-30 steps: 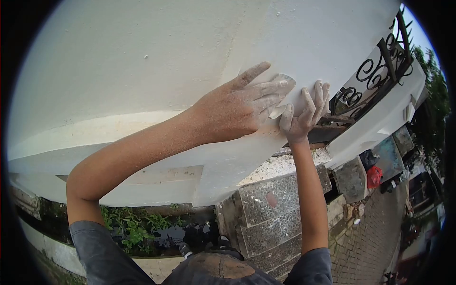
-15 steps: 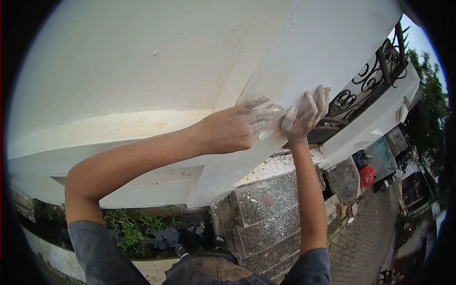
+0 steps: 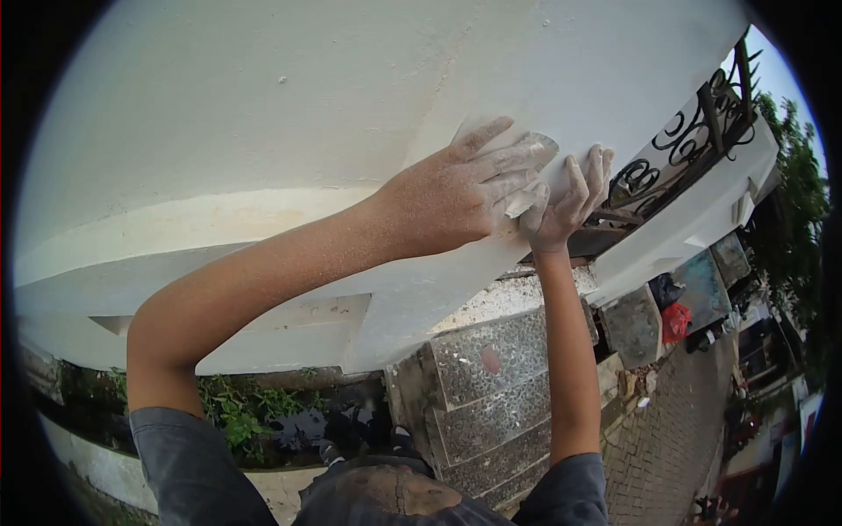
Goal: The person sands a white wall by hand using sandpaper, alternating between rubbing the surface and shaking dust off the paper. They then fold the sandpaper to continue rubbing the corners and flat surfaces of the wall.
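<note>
A whitish sheet, perhaps sandpaper (image 3: 545, 149), lies under the fingers of my left hand (image 3: 465, 188), pressed against the white wall (image 3: 351, 96). That hand is dusted with pale powder, its fingers stretched along the sheet. Close to its right, my right hand (image 3: 570, 203) rests at the wall's edge, thumb up near the sheet and powdery fingers spread and slightly bent. Nothing shows in my right hand.
Black wrought-iron scrollwork (image 3: 675, 153) stands at the right. Below are stone-topped steps (image 3: 491, 377) and a ditch with green plants (image 3: 241, 412) and dark water. A red bag (image 3: 675, 323) sits beside a paved path (image 3: 667, 430).
My left hand has moved up and to the right along the wall with the sheet. My right hand has shifted slightly, its fingers a little more bent.
</note>
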`<state>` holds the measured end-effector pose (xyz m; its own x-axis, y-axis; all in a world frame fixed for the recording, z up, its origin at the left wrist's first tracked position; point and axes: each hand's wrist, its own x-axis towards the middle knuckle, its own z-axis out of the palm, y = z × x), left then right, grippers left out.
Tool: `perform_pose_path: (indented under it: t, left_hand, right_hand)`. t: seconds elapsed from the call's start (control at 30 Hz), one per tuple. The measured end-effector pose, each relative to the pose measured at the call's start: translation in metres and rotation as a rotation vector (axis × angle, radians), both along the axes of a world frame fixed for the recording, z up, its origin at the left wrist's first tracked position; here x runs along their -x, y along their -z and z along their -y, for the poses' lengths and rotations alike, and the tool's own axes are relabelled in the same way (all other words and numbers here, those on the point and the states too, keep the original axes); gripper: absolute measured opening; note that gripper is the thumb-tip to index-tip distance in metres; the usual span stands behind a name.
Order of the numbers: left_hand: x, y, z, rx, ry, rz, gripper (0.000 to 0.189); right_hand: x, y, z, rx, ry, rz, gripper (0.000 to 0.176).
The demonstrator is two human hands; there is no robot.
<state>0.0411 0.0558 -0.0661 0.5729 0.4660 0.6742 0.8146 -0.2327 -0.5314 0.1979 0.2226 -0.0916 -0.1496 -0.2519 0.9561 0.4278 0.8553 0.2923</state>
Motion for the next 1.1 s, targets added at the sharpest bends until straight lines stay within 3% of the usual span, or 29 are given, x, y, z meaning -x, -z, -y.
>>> perform_pose_path:
  t: [0.07, 0.13, 0.27, 0.4, 0.57, 0.67, 0.73, 0.83, 0.97, 1.1]
  left_hand:
    - [0.0, 0.035, -0.001, 0.208, 0.047, -0.027, 0.02]
    - [0.0, 0.033, 0.007, 0.281, 0.034, -0.117, 0.019]
    - [0.001, -0.005, 0.004, 0.023, -0.003, 0.042, 0.017]
    - [0.006, 0.053, -0.002, 0.332, 0.125, -0.066, 0.022]
    - [0.008, 0.055, -0.001, 0.192, 0.289, 0.106, 0.021]
    - [0.011, 0.047, 0.006, 0.127, 0.383, 0.161, 0.021]
    - [0.012, 0.047, 0.007, 0.083, 0.41, 0.176, 0.022]
    - [0.013, 0.048, 0.009, 0.134, 0.449, 0.204, 0.024]
    - [0.014, 0.046, 0.013, 0.177, 0.483, 0.258, 0.023]
    - [0.013, 0.051, 0.017, 0.129, 0.432, 0.302, 0.023]
  right_hand:
    - [-0.002, 0.0, 0.0, 0.001, 0.002, 0.003, 0.042]
    - [-0.003, 0.0, 0.0, 0.009, 0.022, 0.014, 0.042]
    - [-0.002, 0.002, 0.002, 0.012, -0.005, 0.01, 0.042]
    - [-0.002, 0.0, -0.002, -0.005, -0.003, 0.027, 0.044]
    - [-0.014, -0.009, 0.028, 0.15, -0.025, 0.115, 0.045]
    - [-0.043, 0.004, 0.048, 0.273, -0.165, 0.361, 0.04]
    - [-0.055, 0.015, 0.062, 0.136, -0.092, 0.545, 0.035]
    - [-0.053, 0.035, 0.066, 0.117, -0.156, 0.565, 0.035]
    - [-0.041, 0.033, 0.066, 0.142, -0.272, 0.508, 0.036]
    - [-0.039, 0.023, 0.079, -0.014, -0.182, 0.412, 0.031]
